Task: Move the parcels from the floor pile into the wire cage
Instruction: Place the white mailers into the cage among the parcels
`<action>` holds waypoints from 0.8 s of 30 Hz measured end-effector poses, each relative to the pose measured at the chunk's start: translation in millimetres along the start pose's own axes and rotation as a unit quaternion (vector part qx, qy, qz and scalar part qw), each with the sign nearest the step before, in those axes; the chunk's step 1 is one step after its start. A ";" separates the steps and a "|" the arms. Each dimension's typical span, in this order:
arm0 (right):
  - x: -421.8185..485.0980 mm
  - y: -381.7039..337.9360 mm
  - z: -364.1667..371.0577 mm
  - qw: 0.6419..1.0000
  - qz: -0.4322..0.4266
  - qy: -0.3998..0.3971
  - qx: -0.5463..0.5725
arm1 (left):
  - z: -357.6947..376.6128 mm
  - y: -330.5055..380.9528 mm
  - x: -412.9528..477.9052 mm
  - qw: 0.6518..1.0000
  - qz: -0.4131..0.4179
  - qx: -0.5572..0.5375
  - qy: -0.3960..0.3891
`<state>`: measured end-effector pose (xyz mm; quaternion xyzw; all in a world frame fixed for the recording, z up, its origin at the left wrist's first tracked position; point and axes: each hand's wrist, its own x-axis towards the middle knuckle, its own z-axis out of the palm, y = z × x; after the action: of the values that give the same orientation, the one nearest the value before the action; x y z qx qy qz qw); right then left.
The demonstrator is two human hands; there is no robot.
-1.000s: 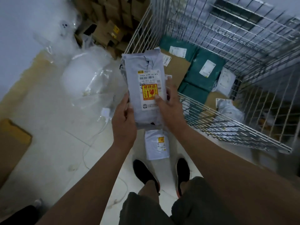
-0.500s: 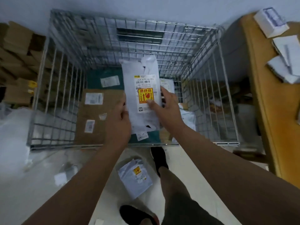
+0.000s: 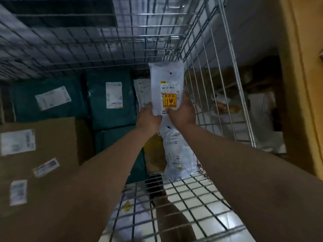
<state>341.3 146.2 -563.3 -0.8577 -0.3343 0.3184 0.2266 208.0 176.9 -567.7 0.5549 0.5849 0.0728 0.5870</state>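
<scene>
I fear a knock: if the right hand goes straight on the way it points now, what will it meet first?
Probably the wire cage, its far wall near the right corner. The white parcel that the right hand holds sticks out ahead and would touch first. Depth is unclear.

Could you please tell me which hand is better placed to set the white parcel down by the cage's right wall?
Likely the right: the right hand grips the parcel on the side nearest the cage wall and wraps more of it; the left hand pinches the far edge.
</scene>
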 end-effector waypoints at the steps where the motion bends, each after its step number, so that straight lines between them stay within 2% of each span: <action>1: 15.7 7.8 7.6 1.000 0.007 -0.008 -0.012 | 7.4 -2.7 22.2 1.000 -0.008 0.007 -0.004; 3: 42.3 20.3 22.8 0.999 0.021 -0.024 -0.025 | 20.5 -9.5 62.0 0.999 -0.031 0.009 -0.007; 6: 74.7 34.7 46.3 0.996 -0.007 -0.031 -0.079 | 35.6 -23.8 108.0 0.999 -0.052 -0.004 -0.010; 10: 111.8 43.5 67.0 0.982 -0.018 -0.067 -0.174 | 52.1 -42.8 148.6 0.992 -0.076 -0.073 -0.064; 11: 120.4 45.5 70.0 0.978 -0.024 -0.063 -0.196 | 54.6 -48.5 156.3 0.993 -0.073 -0.039 -0.080; 14: 139.6 51.9 77.3 0.969 -0.034 -0.058 -0.237 | 56.0 -63.2 173.1 0.983 -0.035 0.152 -0.100; 18: 148.8 60.3 90.2 0.957 -0.039 -0.057 -0.282 | 55.6 -72.0 181.1 0.951 -0.015 0.288 -0.108; 24: 151.8 71.9 99.0 0.964 -0.020 -0.070 -0.257 | 44.5 -92.6 177.2 0.948 0.040 0.304 -0.091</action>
<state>390.1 224.1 -735.1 -0.8560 -0.4366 0.2762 -0.0194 244.0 247.3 -756.6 0.7340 0.5007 -0.1360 0.4382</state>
